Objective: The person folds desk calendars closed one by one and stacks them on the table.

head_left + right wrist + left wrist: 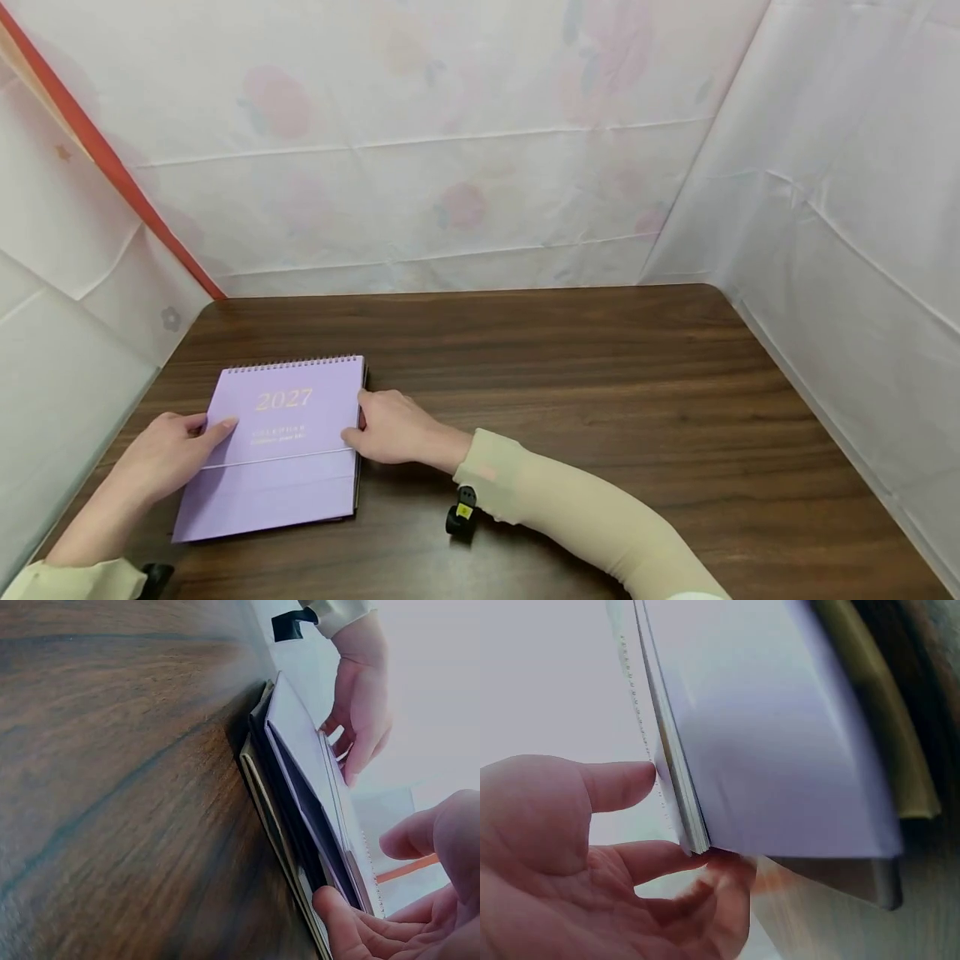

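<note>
A lilac 2027 desk calendar (281, 492) with a spiral along its far edge lies at the left of the table. My left hand (161, 458) pinches its left side, thumb on the cover and fingers at the edge; the left wrist view shows the pages between them. At the right edge, my right hand (401, 429) grips the calendar, its thumb over the cover and a fingertip (334, 907) against the side. Beneath the calendar, a dark layer and an olive-covered item (259, 784) show in the right wrist view; their kind is hidden.
The brown wood-grain table (600, 375) extends to the right of the calendar. White patterned sheets (450, 150) hang behind and on both sides, with a red strip (127, 179) at the left corner. Black straps (461, 512) sit at both wrists.
</note>
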{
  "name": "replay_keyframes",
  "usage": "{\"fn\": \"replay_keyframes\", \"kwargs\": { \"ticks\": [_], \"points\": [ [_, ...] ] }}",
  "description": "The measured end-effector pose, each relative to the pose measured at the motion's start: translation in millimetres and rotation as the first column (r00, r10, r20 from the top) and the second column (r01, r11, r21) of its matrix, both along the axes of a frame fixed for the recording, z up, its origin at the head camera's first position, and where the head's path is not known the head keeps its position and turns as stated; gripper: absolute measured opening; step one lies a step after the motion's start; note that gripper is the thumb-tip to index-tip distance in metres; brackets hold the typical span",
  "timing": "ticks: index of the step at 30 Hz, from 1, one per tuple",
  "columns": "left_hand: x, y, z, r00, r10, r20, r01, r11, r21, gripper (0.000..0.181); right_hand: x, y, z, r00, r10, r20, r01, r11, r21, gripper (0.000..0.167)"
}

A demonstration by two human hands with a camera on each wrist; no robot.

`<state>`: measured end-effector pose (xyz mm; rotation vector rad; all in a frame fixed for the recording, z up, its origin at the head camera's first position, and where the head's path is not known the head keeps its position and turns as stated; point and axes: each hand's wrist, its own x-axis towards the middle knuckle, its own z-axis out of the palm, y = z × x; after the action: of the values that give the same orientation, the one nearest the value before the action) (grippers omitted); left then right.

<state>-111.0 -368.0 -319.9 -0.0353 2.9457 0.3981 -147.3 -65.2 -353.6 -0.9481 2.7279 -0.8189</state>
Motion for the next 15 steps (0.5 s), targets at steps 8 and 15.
{"fn": "replay_keyframes", "kwargs": {
  "ticks": [8,15],
  "points": [
    [-6.7,0.6,3.4,1.0,0.014,0.016,-0.014,1.0,0.014,0.078,-2.2,-2.2,-1.9,0.999,-0.001,0.049,-0.002,0.999,0.051,0.03],
    [-2.0,-2.2,2.0,1.0,0.024,0.004,-0.024,1.0,0.002,0.076,-3.2,-8.3,-6.3,0.998,0.029,0.062,-0.033,0.998,0.06,0.044]
  ]
}}
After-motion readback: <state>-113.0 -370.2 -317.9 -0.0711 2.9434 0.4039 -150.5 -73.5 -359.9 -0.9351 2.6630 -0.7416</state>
